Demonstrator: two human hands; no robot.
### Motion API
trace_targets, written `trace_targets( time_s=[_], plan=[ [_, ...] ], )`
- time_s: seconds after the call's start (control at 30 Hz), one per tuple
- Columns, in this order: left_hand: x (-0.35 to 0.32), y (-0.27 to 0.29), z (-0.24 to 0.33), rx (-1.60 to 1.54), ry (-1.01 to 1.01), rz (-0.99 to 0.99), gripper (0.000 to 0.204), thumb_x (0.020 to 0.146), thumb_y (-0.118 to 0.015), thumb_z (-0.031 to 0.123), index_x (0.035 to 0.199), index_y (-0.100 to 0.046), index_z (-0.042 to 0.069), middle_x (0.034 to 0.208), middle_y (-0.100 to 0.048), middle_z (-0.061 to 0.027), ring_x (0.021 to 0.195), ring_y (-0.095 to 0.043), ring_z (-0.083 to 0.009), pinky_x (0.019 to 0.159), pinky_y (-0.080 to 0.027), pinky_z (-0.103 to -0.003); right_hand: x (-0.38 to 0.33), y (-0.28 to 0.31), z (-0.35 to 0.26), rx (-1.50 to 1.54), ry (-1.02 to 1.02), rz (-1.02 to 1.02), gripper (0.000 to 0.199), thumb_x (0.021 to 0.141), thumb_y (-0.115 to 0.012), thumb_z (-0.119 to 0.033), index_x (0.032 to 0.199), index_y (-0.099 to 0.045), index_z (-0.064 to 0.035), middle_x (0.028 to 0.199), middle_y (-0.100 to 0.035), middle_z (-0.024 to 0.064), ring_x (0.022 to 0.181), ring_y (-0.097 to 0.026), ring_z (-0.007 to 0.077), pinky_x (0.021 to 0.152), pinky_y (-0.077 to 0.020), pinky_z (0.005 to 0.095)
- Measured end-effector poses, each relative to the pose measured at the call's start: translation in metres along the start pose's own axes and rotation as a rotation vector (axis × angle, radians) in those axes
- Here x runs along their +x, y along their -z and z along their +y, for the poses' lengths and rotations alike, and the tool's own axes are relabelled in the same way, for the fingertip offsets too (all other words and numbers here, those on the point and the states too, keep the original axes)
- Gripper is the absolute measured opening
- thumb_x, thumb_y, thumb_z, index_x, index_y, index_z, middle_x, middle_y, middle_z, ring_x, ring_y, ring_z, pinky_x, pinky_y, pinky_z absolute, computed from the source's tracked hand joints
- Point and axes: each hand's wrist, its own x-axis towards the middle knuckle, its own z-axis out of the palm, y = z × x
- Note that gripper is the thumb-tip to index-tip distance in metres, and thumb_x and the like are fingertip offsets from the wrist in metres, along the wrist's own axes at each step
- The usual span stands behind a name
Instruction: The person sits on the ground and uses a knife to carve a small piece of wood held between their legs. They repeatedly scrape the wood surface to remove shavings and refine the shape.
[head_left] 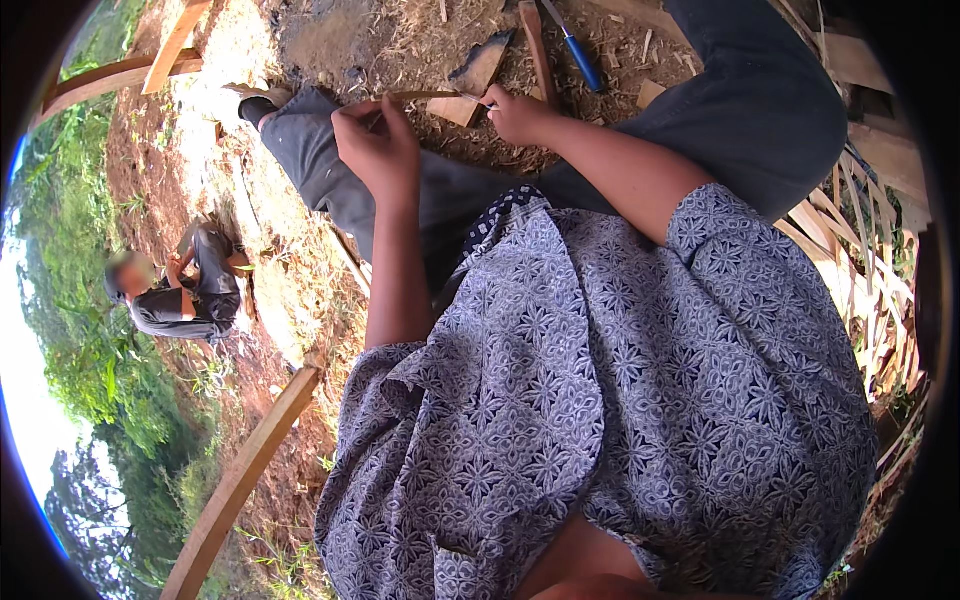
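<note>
My left hand [378, 145] is closed on one end of a thin wooden strip [422, 95], above my bent leg. The strip runs across to my right hand [518, 115], whose fingers are curled together. From that fist a short, thin blade [470, 97] points toward the strip, and it looks like a small knife; its handle is hidden in my fingers. Under the strip's right end lies a flat, pale wood block [455, 109]. Just beyond my right hand are a reddish-brown wooden bar [538, 50] and a tool with a blue handle [583, 65].
Wood shavings [630, 45] cover the ground between my legs. A dark-edged wood piece [482, 62] lies there. Many split strips [860, 250] are heaped at my right. Wooden posts [245, 480] stand at the left, where another person [190, 285] sits on the slope.
</note>
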Motion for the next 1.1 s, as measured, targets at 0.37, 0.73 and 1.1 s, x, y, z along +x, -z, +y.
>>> trace_targets(
  time_s=[0.37, 0.73, 1.1],
  plan=[
    [-0.001, 0.003, 0.001, -0.02, -0.009, -0.012, 0.019, 0.095, -0.074, 0.01, 0.094, -0.057, 0.001, 0.083, -0.07, -0.0121, 0.072, -0.072, -0.019, 0.066, -0.057, -0.031, -0.035, 0.015, -0.059, 0.283, 0.48, 0.263, 0.032, 0.106, -0.05, -0.027, 0.135, -0.051, -0.0134, 0.103, -0.074, 0.0194, 0.091, -0.073, 0.0401, 0.078, -0.0548, 0.0502],
    [0.0, 0.011, -0.013, -0.352, 0.101, -0.234, 0.015, 0.096, -0.072, 0.0, 0.1, -0.058, 0.0, 0.091, -0.066, -0.0077, 0.082, -0.07, -0.0129, 0.071, -0.057, -0.025, -0.029, 0.01, -0.039, 0.245, 0.203, 0.203, 0.031, 0.106, -0.05, -0.029, 0.133, -0.055, -0.0135, 0.11, -0.073, 0.018, 0.101, -0.071, 0.0386, 0.087, -0.0539, 0.0493],
    [0.001, 0.019, -0.032, -0.367, 0.001, -0.264, 0.015, 0.096, -0.071, -0.002, 0.1, -0.057, 0.0, 0.093, -0.067, -0.008, 0.086, -0.071, -0.0133, 0.078, -0.057, -0.026, -0.046, 0.024, -0.046, 0.188, 0.262, 0.204, 0.027, 0.106, -0.05, -0.027, 0.129, -0.057, -0.0151, 0.099, -0.073, 0.0196, 0.088, -0.072, 0.0381, 0.077, -0.0546, 0.0516]
  ],
)
